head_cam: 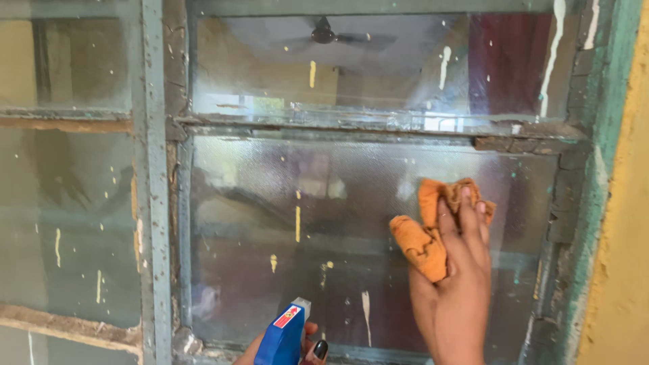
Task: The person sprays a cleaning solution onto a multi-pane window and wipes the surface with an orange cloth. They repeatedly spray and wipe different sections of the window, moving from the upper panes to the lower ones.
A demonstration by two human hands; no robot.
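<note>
Big old window frame (159,203) fills the view, grey-green paint flaking, wood rough and split along the crossbar above the working hand. Inside it, the lower glass pane (270,223), textured, hazy, flecked with yellow and white paint drips to the left of the cloth.

Right hand (454,284) is up against that pane, palm flat, fingers long and together, pressing an orange cloth (422,236) onto the glass. The cloth is bunched, only partly under the fingers; a good fold hangs free to the left of the palm and another pokes out above the fingertips. My read: push hard sideways and that loose bunch could roll out from under the hand and drop.

Just right of the grip, the frame edge looks cracked and crumbly. A wide stroke could snag the cloth there, or scrape knuckles.

Down low, left of the cloth hand, the left hand (307,348) is wrapped round a blue spray bottle (282,338), nozzle up near the pane. Only the fingers show, curled round it. Held that close, it could knock the glass.
</note>
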